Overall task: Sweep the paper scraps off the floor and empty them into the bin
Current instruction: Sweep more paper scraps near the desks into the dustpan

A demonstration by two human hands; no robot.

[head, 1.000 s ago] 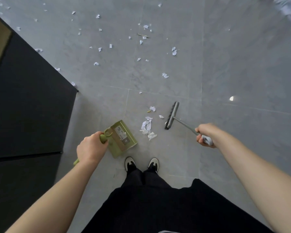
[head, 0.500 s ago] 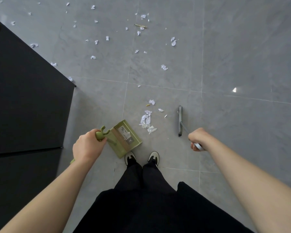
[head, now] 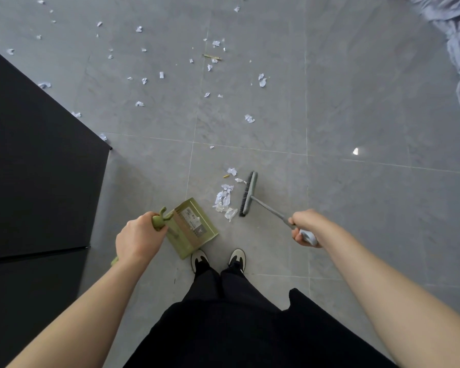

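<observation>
We find one printed item only: pale rectangular sticker label (head: 192,221) on inner floor of olive-green plastic dustpan (head: 197,235). Label carries small dark print lines and dark square patch at near end; characters too small and blurred, we read no word, number or brand. We see no other text, sign or numeral on any surface in head view.
</observation>
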